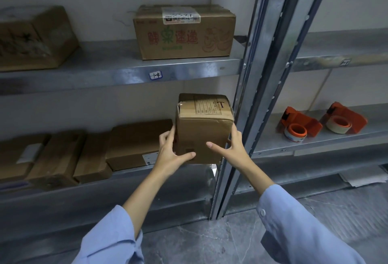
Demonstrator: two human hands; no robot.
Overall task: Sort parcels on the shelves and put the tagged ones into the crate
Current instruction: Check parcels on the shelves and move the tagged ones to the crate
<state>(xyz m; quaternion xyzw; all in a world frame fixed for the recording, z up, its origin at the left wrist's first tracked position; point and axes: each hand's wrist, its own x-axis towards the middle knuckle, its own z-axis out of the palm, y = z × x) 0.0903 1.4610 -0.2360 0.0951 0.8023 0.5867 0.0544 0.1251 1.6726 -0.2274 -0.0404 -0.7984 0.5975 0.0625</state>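
Left hand (168, 152) and right hand (233, 148): wrapped round box (201, 133) sides | box: creased cardboard, upright, printed grid on top | held before steel shelf (126, 181)

light blue sleeves (298, 228) — buttoned cuff, bare hands

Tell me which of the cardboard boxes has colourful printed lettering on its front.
The box on the upper shelf, beside the steel upright: red and green characters on its front. The other boxes show none, including the one held in both hands.
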